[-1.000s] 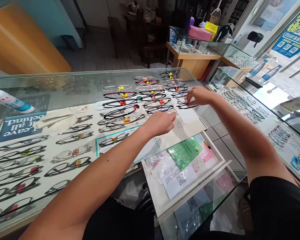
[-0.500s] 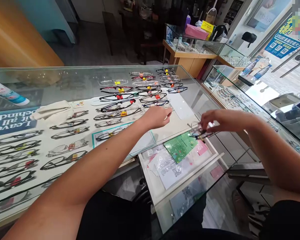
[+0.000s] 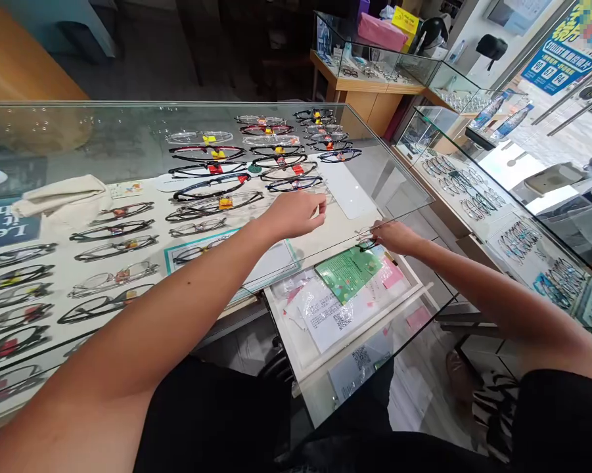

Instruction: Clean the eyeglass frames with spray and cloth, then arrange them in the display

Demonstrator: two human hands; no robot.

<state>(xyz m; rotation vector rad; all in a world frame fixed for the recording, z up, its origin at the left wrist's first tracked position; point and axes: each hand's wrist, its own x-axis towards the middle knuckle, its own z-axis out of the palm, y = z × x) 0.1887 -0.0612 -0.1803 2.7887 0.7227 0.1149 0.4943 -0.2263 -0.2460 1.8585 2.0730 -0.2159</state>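
My right hand (image 3: 393, 236) pinches a pair of eyeglasses (image 3: 367, 244) at the back of a pulled-out drawer (image 3: 305, 361), by the counter's edge. The glasses are partly covered by my fingers. Below them in the drawer lie a green leaflet (image 3: 347, 272) and a white printed sheet (image 3: 325, 318). My left hand (image 3: 296, 213) is over the glass-topped display counter (image 3: 128, 118), its fingers curled in; whether anything is inside them is hidden. Just beyond it, several rows of eyeglasses with coloured tags, such as a dark-framed pair (image 3: 294, 184), lie under the glass.
A folded cream cloth (image 3: 66, 197) lies on the counter at the left. Further glass display cases (image 3: 441, 141) with eyeglasses run along the right. A clear panel (image 3: 320, 394) slants across the drawer's front. Pink slips (image 3: 391, 272) lie in the drawer.
My right hand has moved away from me and to the left with the eyeglasses, lowering them near the drawer's back. My left hand keeps its curled pose. The view has shifted slightly.
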